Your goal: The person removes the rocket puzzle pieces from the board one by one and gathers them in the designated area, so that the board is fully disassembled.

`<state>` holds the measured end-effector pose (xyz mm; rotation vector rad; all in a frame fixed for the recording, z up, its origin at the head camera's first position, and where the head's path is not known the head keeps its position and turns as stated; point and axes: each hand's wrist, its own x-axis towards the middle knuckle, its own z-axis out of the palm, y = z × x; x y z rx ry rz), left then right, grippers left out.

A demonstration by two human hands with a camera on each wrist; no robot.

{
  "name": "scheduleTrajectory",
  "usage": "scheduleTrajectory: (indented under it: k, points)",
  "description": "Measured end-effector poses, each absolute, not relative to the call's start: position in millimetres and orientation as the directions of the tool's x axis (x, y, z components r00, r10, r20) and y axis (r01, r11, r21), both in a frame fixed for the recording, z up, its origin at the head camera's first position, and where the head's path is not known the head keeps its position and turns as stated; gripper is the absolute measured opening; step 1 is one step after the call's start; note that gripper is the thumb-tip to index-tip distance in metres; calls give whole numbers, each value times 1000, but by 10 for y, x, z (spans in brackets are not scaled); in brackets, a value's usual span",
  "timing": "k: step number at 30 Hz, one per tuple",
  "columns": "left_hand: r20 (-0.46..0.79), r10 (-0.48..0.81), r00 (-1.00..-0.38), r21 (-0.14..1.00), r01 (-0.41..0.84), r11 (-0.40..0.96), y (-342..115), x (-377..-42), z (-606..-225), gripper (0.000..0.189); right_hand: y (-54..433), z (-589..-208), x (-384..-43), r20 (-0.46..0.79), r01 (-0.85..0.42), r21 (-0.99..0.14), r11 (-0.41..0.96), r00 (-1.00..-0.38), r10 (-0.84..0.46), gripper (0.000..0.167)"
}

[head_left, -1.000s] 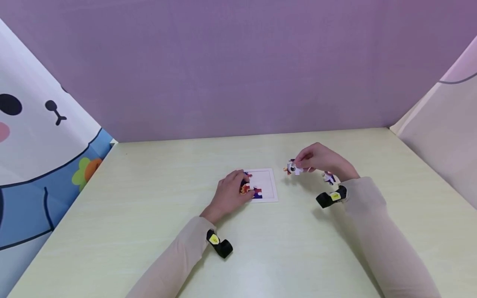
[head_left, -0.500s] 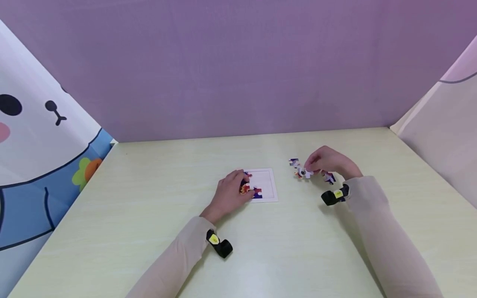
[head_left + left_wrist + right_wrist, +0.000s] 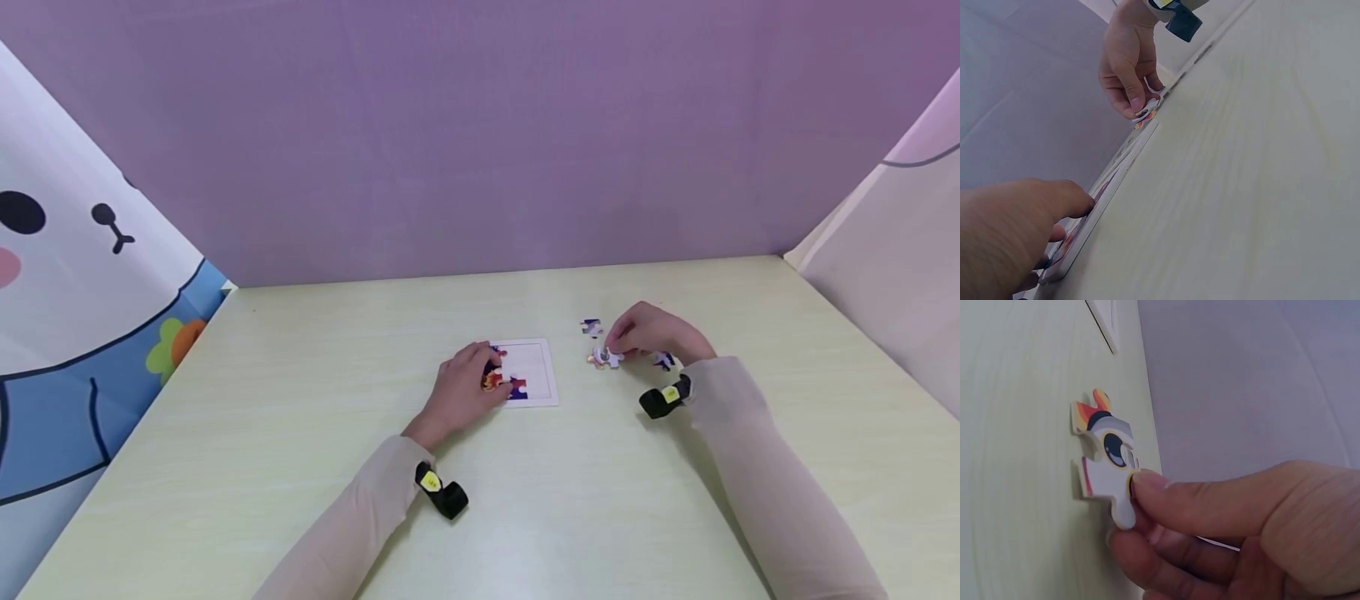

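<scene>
My left hand [image 3: 459,385] holds the left part of a white-bordered puzzle board [image 3: 551,375] lying flat on the table. Its thumb [image 3: 1072,199] lies over the board's near edge, and the other fingers curve beyond it. Colourful joined pieces [image 3: 518,389] fill part of the left side; the hand covers some of them. To the right of the board, my right hand [image 3: 651,329] pinches a puzzle piece [image 3: 1105,450] between thumb and fingers. This piece is white with a large printed eye and an orange corner. It is tilted close to the tabletop.
One loose puzzle piece [image 3: 592,327] lies just behind the held one. Another loose piece [image 3: 663,361] lies partly under my right hand. The pale table [image 3: 337,333] ends at a purple backdrop [image 3: 480,150], with printed cloth panels at both sides.
My right hand has come down and slightly right, then a little left again, with the puzzle piece tilting toward the table. The loose piece behind has come into full view. My left hand stays put.
</scene>
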<state>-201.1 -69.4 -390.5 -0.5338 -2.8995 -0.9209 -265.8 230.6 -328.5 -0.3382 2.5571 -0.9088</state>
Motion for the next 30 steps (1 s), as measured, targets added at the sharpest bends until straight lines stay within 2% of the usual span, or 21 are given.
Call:
scheduleTrajectory:
  k: [18,30]
  points:
    - [141,302,-943,545,329,771,-696,-2021,-3888,35,2233,-3233,-2643,-297,-96,-610,786,-892,-340,12]
    - [139,304,-943,549,329,769,-684,-2003,-3883,36,1982,-3165,-2532,-249,-167,-590,790,-893,-375,11]
